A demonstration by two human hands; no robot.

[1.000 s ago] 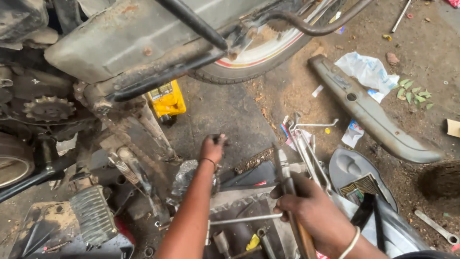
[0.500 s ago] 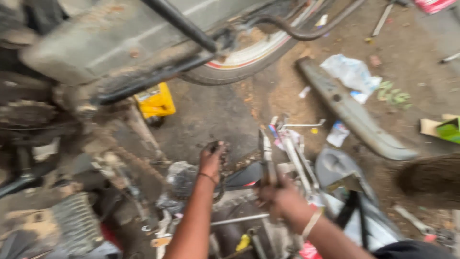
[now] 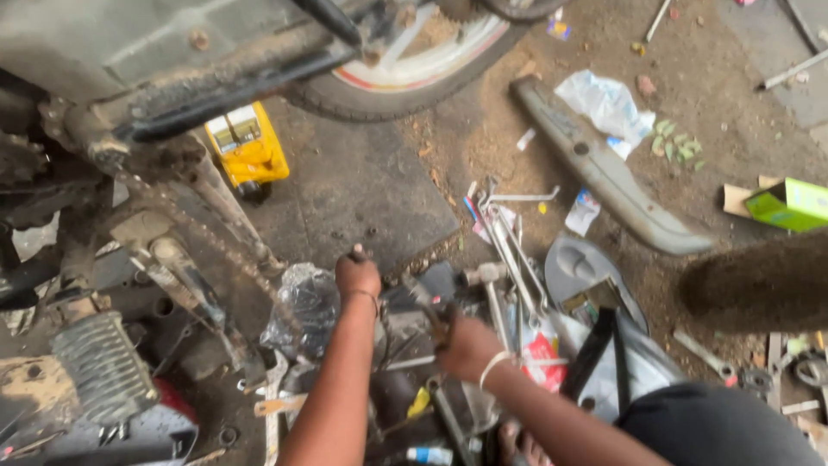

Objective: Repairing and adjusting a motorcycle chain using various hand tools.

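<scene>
Far left, a finned engine cylinder [image 3: 102, 367] lies on the floor [image 3: 362, 185] among greasy motorcycle parts, under the frame [image 3: 164, 60] of the stripped bike. A yellow container [image 3: 247, 151] stands just behind the frame, near the rear tyre [image 3: 405, 82]. A crumpled clear plastic bag [image 3: 300, 309] sits just left of your left hand.

Your left hand [image 3: 356, 276] is clenched on something small and dark at the edge of the black mat; what it is, you cannot tell, too small and hidden by the fingers. It rests right by the bag and the pile of parts.

Your right hand [image 3: 466, 345] is closed around a tool handle [image 3: 424, 300], a metal shaft that sticks up and left out of the fist, over the engine casing [image 3: 405, 332] in front of you. The tool's tip is blurred. White band on that wrist.

Right of the hands, a bundle of chrome rods and spanners [image 3: 509, 246] lies on the floor, touching the parts pile. Further right a grey plastic side panel [image 3: 582, 267], then a long grey mudguard-like cover [image 3: 604, 173] lying diagonal, with a white plastic bag [image 3: 604, 103] at its upper end. A green carton [image 3: 789, 203] sits far right. A spanner [image 3: 703, 352] lies near your dark trouser knee [image 3: 716, 427].
</scene>
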